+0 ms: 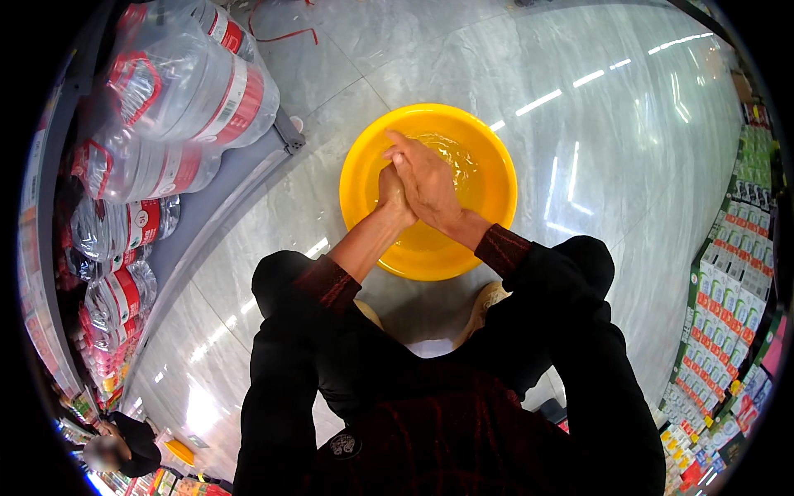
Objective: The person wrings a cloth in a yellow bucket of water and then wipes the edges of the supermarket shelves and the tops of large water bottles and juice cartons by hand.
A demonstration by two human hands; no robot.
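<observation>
A round yellow plastic basin (494,157) with clear water (451,153) in it sits on the floor in front of me. Over it, my two hands are pressed against each other, with no object visible between them. My right hand (430,180) lies across the left, its fingers stretched toward the upper left and slightly apart at the tips. Underneath, my left hand (391,190) shows mainly its wrist and thumb side; most of its fingers are hidden. Both dark sleeves end above the wrists.
Large water bottles (194,99) in clear wrap stand on a grey shelf (240,169) at left. Stacked boxes (728,298) line the right side. My knees and shoes (482,310) flank the basin's near side. A red strap (285,39) lies behind it. Another person (132,442) is at lower left.
</observation>
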